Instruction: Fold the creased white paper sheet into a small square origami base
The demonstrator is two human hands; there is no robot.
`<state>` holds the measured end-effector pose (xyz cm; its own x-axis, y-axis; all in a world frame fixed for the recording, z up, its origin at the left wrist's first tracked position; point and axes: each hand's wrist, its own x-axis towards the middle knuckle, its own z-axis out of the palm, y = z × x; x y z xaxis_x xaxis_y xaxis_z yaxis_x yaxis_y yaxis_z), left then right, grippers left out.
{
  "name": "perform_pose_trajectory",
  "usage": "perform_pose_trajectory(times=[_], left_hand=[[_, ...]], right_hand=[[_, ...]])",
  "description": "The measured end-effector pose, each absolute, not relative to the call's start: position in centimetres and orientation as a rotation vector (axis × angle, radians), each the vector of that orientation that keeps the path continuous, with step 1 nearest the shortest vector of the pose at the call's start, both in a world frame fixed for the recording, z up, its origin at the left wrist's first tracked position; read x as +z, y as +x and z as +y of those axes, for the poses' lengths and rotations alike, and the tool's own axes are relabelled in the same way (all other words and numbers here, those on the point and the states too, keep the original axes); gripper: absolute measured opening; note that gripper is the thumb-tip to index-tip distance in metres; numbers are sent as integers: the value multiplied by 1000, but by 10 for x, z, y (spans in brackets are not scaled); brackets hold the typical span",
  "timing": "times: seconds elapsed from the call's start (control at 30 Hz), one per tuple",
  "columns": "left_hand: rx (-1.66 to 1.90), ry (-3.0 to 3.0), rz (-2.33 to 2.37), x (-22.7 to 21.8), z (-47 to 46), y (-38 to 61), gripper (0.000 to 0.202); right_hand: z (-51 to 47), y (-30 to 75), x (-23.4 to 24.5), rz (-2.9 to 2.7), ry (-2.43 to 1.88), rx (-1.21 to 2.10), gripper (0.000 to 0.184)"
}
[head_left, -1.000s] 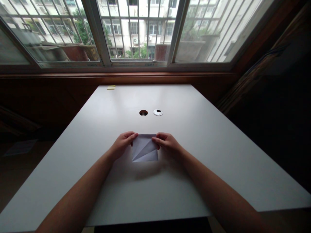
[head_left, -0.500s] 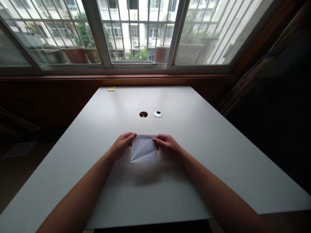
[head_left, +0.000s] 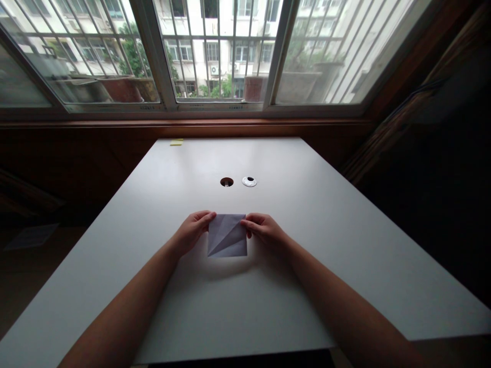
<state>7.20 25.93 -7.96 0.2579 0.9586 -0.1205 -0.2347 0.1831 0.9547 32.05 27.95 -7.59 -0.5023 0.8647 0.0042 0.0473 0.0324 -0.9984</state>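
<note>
A small white square of paper (head_left: 227, 236) with a diagonal crease from its lower left toward its upper right is held between both hands, just over the table. My left hand (head_left: 195, 230) pinches its upper left corner, thumb on top. At the upper right, my right hand (head_left: 264, 228) grips the edge between thumb and fingers. The fingertips behind the paper are hidden. Below the sheet, a soft shadow falls on the white tabletop (head_left: 238, 306).
Beyond the paper, the table has a round cable hole (head_left: 226, 182), with a white ring-shaped cover (head_left: 249, 181) beside it. Yellow strips (head_left: 177, 142) lie at the far left edge. A barred window (head_left: 218, 51) stands behind the table.
The paper has tilted slightly, looks darker, and its lower right corner has shifted a little left. Both hands keep their hold in nearly the same place.
</note>
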Motion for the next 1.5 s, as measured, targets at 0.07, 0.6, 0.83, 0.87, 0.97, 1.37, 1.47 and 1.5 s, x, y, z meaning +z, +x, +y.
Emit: perform_pose_trajectory(times=[0.07,0.6,0.83,0.87,0.97,1.37,1.47,1.5], left_hand=[[1036,1022,929,-81,260,72,31],[968,1336,1068,-72,257,70,42],[878,1346,1056,-68,254,72,45],[874,1341,1054,-68,254,72,46],[866,1318,1036,-68,254,72,45],[585,1307,938,-61,246,75,36],[556,1289,924,-62,246,76,35],[564,1286,921,-63,246,76,35]], right_hand=[[280,320,-76,-1650,-951,1527,38],[283,320,-81,-1632,-892,1577,35],[282,318,-79,-1641,-937,1585,36],[282,318,-79,-1641,-940,1579,37],[282,318,-80,-1634,-941,1567,37],[287,322,-87,-1550,-963,1449,34],[288,322,-89,-1536,-955,1422,34],[288,322,-89,-1535,-953,1419,34]])
